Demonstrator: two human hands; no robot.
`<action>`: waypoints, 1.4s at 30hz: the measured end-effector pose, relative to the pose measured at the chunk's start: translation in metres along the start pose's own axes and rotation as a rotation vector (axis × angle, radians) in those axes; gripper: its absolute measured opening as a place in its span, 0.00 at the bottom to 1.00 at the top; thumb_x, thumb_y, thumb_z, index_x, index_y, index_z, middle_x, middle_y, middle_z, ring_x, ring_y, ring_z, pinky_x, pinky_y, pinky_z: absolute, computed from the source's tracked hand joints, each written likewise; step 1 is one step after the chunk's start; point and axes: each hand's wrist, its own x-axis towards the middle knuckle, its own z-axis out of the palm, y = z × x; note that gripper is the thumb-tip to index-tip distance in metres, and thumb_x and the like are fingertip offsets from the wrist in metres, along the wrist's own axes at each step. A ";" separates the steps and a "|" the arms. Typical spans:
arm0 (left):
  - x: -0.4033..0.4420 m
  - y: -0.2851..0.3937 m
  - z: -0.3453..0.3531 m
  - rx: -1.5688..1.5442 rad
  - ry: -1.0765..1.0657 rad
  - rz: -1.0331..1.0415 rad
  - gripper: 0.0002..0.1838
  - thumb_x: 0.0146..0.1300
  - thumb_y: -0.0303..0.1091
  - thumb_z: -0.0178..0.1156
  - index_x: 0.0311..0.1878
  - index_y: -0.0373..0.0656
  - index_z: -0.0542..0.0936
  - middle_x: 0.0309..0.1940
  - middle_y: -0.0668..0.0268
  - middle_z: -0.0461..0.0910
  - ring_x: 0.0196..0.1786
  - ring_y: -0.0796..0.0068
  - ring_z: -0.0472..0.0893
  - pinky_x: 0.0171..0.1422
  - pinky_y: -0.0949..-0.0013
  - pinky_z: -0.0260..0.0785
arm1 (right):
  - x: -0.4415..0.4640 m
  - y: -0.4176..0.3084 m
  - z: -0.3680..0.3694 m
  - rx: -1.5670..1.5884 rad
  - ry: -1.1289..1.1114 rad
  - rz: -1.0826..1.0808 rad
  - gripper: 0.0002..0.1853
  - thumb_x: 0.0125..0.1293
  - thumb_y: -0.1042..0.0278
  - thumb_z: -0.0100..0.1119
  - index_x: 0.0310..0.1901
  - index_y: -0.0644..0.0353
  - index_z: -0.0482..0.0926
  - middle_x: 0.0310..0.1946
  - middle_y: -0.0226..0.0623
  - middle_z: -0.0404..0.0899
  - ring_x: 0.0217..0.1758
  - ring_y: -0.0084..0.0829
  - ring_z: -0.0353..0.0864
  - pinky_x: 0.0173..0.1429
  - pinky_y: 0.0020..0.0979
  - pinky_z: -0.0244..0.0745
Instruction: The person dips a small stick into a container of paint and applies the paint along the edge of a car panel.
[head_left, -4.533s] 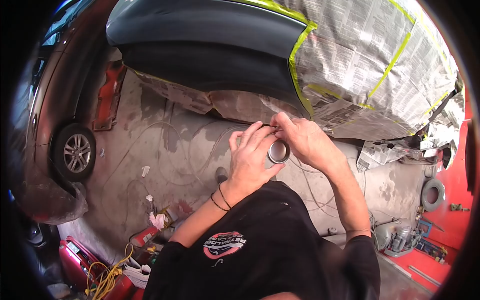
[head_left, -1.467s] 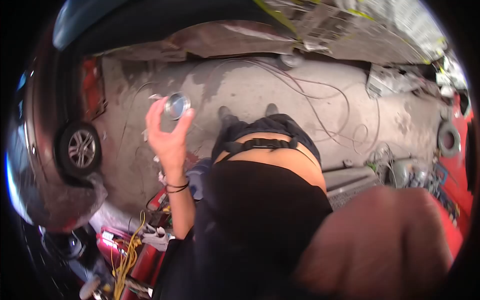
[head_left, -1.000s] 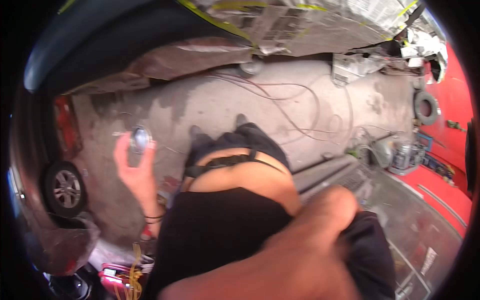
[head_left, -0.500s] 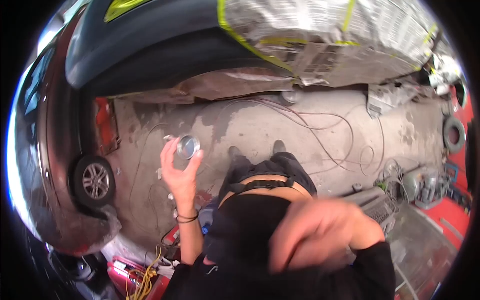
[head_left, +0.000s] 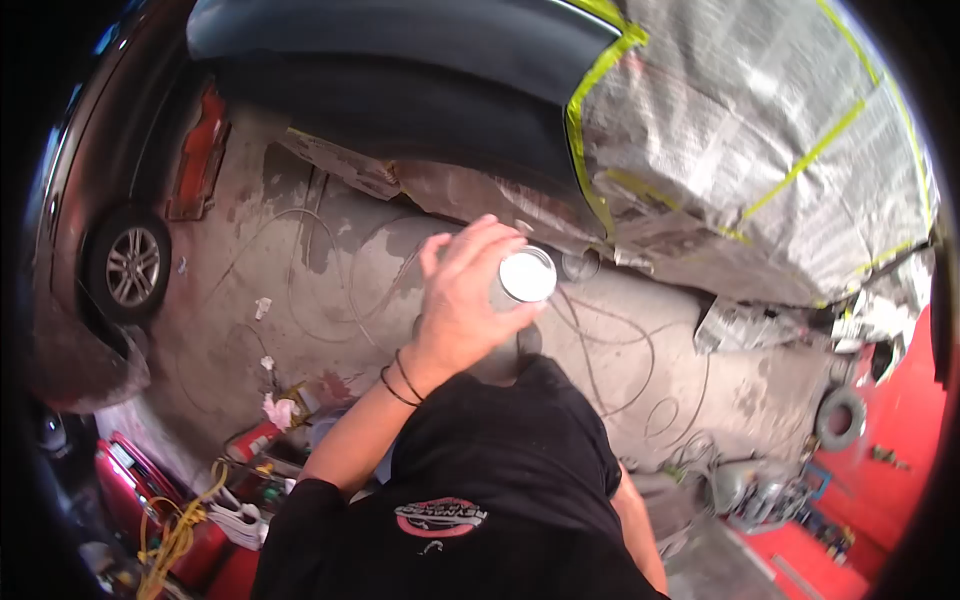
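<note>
And here's the left hand out front, its grip closed around a small round container, thumb on the near side, fingers curled over the far side. That's a short cylinder with a ringed grey rim, held over the floor in front of the body, and its round top glares white; lid or contents, you can't tell which. Two thin dark bands circle the wrist.

Over to the right arm: only a strip of bare forearm shows beside the black T-shirt. The right hand is out of sight, so no telling what its grip is doing. The shirt print sits upside down, soft and hard to read.

Up top, a smooth, dark grey car panel curves across, cut off by the upper edge. Bright yellow-green tape borders it, and wrinkled newspaper sheathes everything to the right, its print washed out. Below, blotchy, stained concrete floor with thin hoses looping over it. Far left, a spoked wheel on a dark car, whose body fades into the black lens edge.
</note>
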 end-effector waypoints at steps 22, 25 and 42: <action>0.051 0.062 0.104 0.059 0.239 -0.014 0.40 0.51 0.42 0.90 0.70 0.46 0.87 0.71 0.65 0.86 0.85 0.56 0.79 0.88 0.38 0.53 | -0.086 -0.429 0.066 -0.693 0.006 -1.584 0.14 0.75 0.59 0.84 0.55 0.58 0.99 0.50 0.38 0.98 0.56 0.34 0.90 0.68 0.37 0.83; 0.053 0.056 0.104 0.045 0.255 -0.004 0.41 0.51 0.42 0.90 0.70 0.46 0.86 0.72 0.65 0.86 0.85 0.56 0.79 0.88 0.38 0.53 | -0.076 -0.436 0.070 -0.644 -0.047 -1.515 0.12 0.77 0.63 0.81 0.55 0.60 0.99 0.49 0.39 0.98 0.55 0.32 0.93 0.66 0.36 0.84; 0.092 0.030 0.086 0.107 0.418 -0.072 0.37 0.54 0.45 0.89 0.66 0.42 0.89 0.76 0.59 0.83 0.78 0.58 0.82 0.86 0.44 0.59 | -0.104 -0.502 0.079 -0.385 -0.009 -1.749 0.10 0.84 0.69 0.73 0.57 0.66 0.90 0.50 0.33 0.96 0.54 0.19 0.90 0.63 0.26 0.83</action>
